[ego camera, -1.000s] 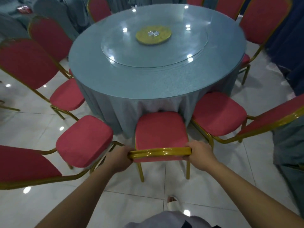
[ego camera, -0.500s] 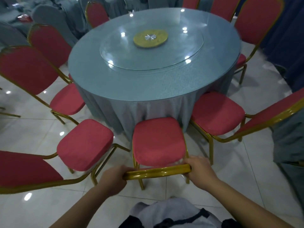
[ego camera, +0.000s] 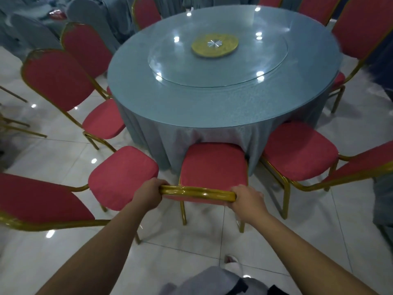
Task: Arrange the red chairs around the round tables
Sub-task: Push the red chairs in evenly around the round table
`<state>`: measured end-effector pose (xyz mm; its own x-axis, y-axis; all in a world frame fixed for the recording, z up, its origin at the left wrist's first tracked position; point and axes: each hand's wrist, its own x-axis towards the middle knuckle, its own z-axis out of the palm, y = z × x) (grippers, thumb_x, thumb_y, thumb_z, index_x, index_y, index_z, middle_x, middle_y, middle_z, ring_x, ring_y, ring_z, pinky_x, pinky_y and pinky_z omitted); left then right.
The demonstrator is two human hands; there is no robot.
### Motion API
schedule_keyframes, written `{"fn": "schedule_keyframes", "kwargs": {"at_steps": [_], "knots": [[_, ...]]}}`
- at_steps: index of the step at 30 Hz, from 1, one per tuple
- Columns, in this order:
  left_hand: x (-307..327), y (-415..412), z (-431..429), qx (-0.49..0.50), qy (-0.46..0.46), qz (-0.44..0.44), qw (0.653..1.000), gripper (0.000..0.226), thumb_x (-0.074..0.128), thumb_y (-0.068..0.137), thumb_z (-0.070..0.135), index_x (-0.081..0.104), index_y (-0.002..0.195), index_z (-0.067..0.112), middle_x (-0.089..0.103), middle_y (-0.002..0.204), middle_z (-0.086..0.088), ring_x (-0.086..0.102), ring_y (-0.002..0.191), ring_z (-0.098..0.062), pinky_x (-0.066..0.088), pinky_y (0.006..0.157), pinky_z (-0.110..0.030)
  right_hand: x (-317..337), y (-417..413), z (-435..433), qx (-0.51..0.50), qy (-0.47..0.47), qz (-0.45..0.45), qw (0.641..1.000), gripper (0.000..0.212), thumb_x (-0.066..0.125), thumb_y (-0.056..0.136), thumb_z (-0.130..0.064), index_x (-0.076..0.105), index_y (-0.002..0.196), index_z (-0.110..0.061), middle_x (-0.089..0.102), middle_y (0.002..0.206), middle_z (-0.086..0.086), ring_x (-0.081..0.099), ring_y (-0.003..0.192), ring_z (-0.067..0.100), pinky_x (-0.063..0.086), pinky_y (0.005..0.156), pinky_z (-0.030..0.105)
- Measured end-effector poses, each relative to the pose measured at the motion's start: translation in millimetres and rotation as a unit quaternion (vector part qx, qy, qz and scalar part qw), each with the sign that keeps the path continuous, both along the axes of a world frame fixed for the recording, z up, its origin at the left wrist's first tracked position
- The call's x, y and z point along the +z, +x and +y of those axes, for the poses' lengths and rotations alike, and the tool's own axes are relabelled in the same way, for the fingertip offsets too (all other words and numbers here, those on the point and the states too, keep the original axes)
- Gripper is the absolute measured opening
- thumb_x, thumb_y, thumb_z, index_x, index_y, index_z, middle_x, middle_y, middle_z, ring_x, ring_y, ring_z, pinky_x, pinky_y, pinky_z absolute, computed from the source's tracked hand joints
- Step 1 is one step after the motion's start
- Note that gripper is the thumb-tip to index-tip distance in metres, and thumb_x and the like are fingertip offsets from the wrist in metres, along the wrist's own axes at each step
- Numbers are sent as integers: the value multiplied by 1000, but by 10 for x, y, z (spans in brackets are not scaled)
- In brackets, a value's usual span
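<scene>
Left hand (ego camera: pixel 148 194): fingers curled round the left end of the gold top rail.
Right hand (ego camera: pixel 247 200): gripping the rail's right end.
Red padded chair with gold metal frame (ego camera: pixel 213 165): on the white tiled floor (ego camera: pixel 53 158), seat front against the hanging cloth of the round blue-grey worktop (ego camera: pixel 212 107).
Flanking: left red chair (ego camera: pixel 123 175) and right red chair (ego camera: pixel 297 150).

The left grip (ego camera: pixel 148 193) and the right grip (ego camera: pixel 247 199) each curl round the gold top rail (ego camera: pixel 197 191) of a red chair (ego camera: pixel 213 165), whose seat front touches the blue cloth (ego camera: pixel 161 141) of the round desk (ego camera: pixel 212 103). Neighbouring chairs (ego camera: pixel 123 177) flank it.
</scene>
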<state>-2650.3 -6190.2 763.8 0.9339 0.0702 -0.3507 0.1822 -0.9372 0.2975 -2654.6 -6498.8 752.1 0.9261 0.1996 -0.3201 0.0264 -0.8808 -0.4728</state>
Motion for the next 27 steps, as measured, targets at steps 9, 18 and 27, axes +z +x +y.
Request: {"fn": "schedule_keyframes", "kwargs": {"at_steps": [9,18,27], "knots": [[350,-659,522,-25,-171,14,985,98,73,84,24,8,156,43,11,164,-2,15,149,-27,25,118,-48,659,-248,986,41,143,-52,988,40,66,86,-52,63,122,-36,60,115,-15,54,110,9,39,101,39],[666,-2100,2907,149,-241,-68,957,70,71,88,23,37,148,38,42,145,2,51,123,-17,43,103,-34,602,-1167,3476,112,237,20,965,29,72,89,-27,61,110,-43,56,114,-18,52,107,-2,35,82,1],[824,-2357,4627,208,-224,-94,947,64,68,90,28,38,145,40,37,154,3,34,139,-14,32,112,-38,658,-1199,4948,120,228,110,960,36,69,91,-31,59,125,-33,57,123,-16,54,117,7,45,88,19]]}}
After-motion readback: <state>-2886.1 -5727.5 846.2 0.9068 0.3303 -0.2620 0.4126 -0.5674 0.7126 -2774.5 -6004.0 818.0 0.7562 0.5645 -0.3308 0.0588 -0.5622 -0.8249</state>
